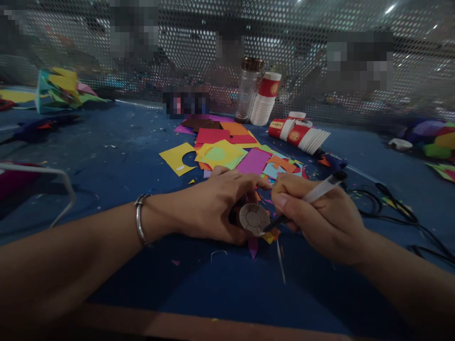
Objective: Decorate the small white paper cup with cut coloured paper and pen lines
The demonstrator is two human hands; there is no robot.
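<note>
My left hand (pixel 220 203) curls around a small pale disc (pixel 254 219), thumb on the near side and fingers on the far side. Dark lines on the disc form an inner circle with short spokes running to the rim. Whether it is flat or the end of something taller, I cannot tell. A pen (pixel 322 188) with a translucent white barrel and black end is gripped in my right hand (pixel 314 218); its tip meets or nearly meets the disc's right edge. Scraps of coloured paper (pixel 253 247) lie around and under the hands.
Beyond the hands are stacked coloured sheets (pixel 213 152), a glass bottle (pixel 246 92), upright paper cups (pixel 265 102) and a toppled cup stack (pixel 298 135). Black cable (pixel 387 215) coils at right; a white wire-like loop (pixel 66 182) stands at left. A perforated metal screen (pixel 192 61) closes the back.
</note>
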